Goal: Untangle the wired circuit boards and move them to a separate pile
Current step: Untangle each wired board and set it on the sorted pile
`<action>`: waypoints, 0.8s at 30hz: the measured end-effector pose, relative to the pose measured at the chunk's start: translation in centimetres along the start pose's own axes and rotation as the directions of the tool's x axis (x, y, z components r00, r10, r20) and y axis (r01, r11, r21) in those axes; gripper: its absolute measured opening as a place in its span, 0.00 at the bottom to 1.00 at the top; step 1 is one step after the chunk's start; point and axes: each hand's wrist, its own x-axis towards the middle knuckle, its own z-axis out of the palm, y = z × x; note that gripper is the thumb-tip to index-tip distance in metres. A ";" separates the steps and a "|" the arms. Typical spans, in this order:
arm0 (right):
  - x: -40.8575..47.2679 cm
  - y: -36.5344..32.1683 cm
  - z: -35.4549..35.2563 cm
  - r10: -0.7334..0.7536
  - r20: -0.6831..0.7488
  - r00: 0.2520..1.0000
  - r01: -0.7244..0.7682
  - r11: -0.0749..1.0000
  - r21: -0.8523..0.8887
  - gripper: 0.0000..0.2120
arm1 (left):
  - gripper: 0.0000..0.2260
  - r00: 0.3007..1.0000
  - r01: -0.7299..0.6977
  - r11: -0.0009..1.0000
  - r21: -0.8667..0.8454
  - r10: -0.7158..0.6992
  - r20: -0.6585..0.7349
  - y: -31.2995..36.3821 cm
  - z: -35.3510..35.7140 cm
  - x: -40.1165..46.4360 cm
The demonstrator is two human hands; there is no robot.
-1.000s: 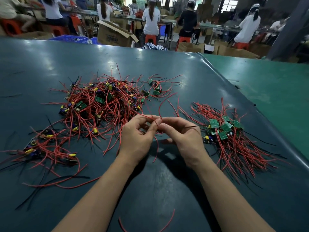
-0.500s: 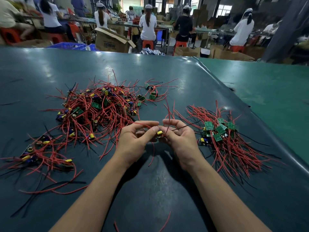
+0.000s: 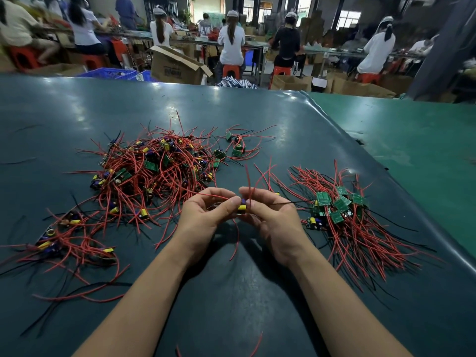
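both hands [image 3: 203, 217] pinch one wired board [image 3: 242, 206], above table [image 3: 231, 292]

Dim hall; overhead glare on table [image 3: 180, 109]; edges bowed, background soft.

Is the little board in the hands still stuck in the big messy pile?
Out. Both hands hold the board above the table, apart from the pile.

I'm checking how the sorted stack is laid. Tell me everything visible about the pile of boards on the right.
The sorted pile lies on the dark table, right of the right hand and apart from it. Small green circuit boards cluster at its near-left end, mostly flat and overlapping, one showing yellow and blue parts. Their thin red and black wires fan out roughly parallel toward the right.
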 end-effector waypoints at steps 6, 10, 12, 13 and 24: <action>0.1 0.0 0.1 -0.039 -0.027 0.999 0.039 0.999 0.013 0.10 | 0.11 0.998 0.039 0.996 0.078 -0.042 0.044 -0.2 0.1 -0.1; 0.4 -0.3 0.0 0.028 -0.067 0.997 -0.020 0.994 0.110 0.14 | 0.11 0.998 0.054 0.998 -0.012 -0.055 -0.035 -0.1 0.1 0.5; 0.4 -0.5 -0.2 0.064 -0.057 0.996 -0.051 0.977 0.207 0.15 | 0.10 0.997 0.049 0.999 -0.012 -0.050 -0.053 -0.1 0.3 0.8; 0.4 -0.6 -0.3 0.078 -0.051 0.996 -0.064 0.969 0.239 0.15 | 0.10 0.997 0.046 0.999 -0.014 -0.047 -0.059 -0.2 0.4 0.9; 0.2 -0.3 -0.3 -0.011 -0.183 0.983 0.048 0.979 0.198 0.07 | 0.10 0.978 -0.009 0.996 -0.085 -0.009 -0.206 -0.3 0.6 1.2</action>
